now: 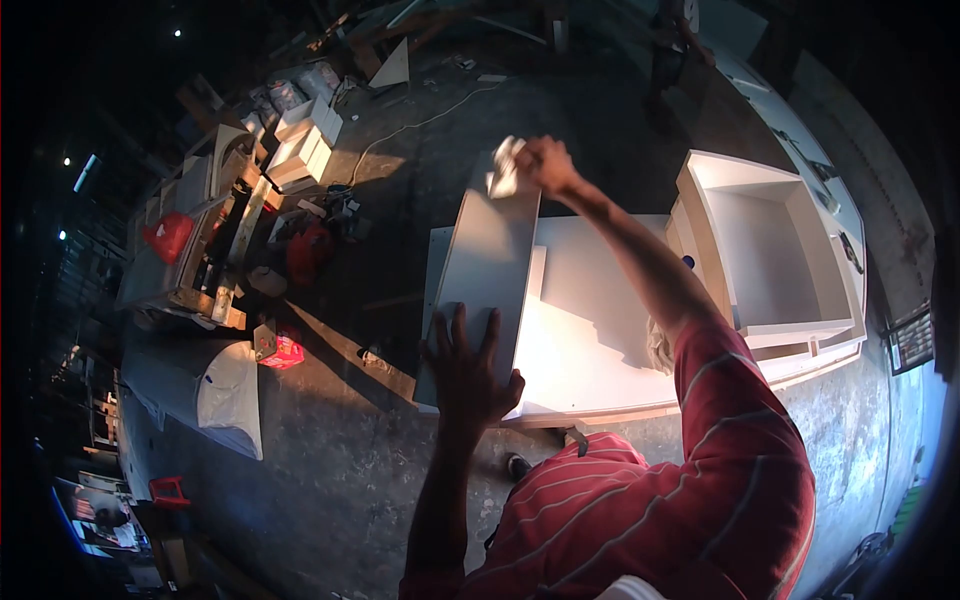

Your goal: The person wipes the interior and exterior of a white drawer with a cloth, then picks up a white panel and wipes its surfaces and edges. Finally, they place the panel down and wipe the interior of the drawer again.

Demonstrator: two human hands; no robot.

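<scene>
A long pale board (488,250) lies lengthwise across the left end of a white work panel (590,360). My left hand (468,375) rests on its near end, fingers spread flat and thumb over the right edge. At the far end, my right hand (548,165) is closed on a crumpled whitish cloth (505,168), blurred by motion. The cloth overlaps the board's far edge in this view. Right of the board, an open white box (770,250) stands on the work panel. A bunched pale cloth (660,348) lies near my right sleeve.
Several white boxes (300,155) are stacked on the floor at the far left. Near them is a wooden bench (205,300) with a red bag (170,237) on it. A red and tan carton (278,347) and a white covered piece (228,400) stand left of me.
</scene>
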